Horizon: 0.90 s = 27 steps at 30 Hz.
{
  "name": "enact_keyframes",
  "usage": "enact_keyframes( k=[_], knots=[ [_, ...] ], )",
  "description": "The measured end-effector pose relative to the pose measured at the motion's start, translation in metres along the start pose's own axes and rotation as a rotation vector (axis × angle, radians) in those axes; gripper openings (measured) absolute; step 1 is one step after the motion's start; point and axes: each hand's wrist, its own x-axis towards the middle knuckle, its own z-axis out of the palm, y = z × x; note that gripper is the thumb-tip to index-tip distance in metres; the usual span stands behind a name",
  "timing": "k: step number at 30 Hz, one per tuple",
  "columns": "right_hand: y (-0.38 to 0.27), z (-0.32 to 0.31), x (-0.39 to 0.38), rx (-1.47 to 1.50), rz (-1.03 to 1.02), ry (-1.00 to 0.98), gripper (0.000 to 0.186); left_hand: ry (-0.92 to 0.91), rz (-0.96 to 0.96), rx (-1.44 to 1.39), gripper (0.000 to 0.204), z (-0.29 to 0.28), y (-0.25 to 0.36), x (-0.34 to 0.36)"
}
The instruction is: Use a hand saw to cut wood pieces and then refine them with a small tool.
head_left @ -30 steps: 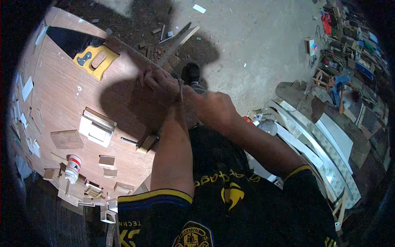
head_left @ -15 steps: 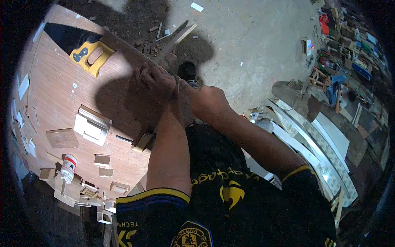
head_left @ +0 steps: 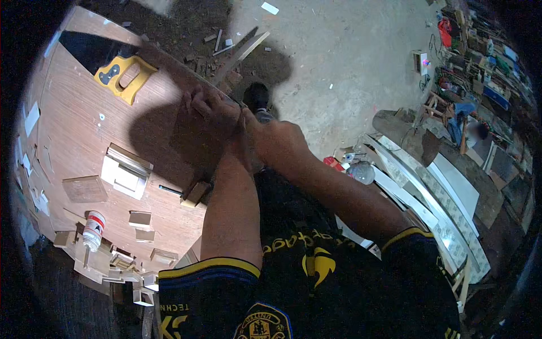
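At the edge of the wooden worktable (head_left: 79,135), my left hand (head_left: 213,113) rests in deep shadow with its fingers curled. Close beside it on the right, my right hand (head_left: 276,138) is closed like a fist. Whatever either hand grips is hidden by the fingers and the shadow. Farther left on the tabletop lies a handsaw (head_left: 127,79) with a yellow handle and dark blade. A small wooden block (head_left: 195,194) and a dark pen (head_left: 170,190) lie near my left forearm.
A white bottle with a red band (head_left: 94,226) stands among small wood pieces (head_left: 140,219) at the near left. A wooden piece with a white panel (head_left: 125,172) lies mid-table. Offcuts (head_left: 219,42) litter the floor. Long panels (head_left: 435,209) lean at right, with a person (head_left: 466,127) beyond.
My right hand and forearm have shifted slightly left, closer to my left hand, uncovering a clear rounded container and a red item behind the forearm. My left hand has barely moved.
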Motion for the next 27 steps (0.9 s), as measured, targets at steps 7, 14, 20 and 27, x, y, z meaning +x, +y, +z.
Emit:
enact_keyframes(
  k=[7, 14, 20, 27],
  knots=[
    [-0.005, -0.008, -0.005, -0.049, 0.042, -0.105, 0.062, -0.087, -0.032, -0.023, 0.022, -0.025, 0.017, 0.021],
    [-0.006, -0.021, -0.013, -0.07, 0.009, -0.139, 0.066, 0.072, -0.033, -0.05, 0.012, -0.014, 0.003, 0.011],
    [-0.009, -0.033, -0.011, -0.043, 0.021, -0.17, 0.061, -0.029, -0.037, -0.051, 0.006, -0.014, 0.004, 0.011],
    [-0.011, -0.006, 0.001, -0.042, -0.008, -0.081, 0.065, 0.065, -0.135, -0.086, 0.012, 0.012, -0.005, -0.009]
  ],
)
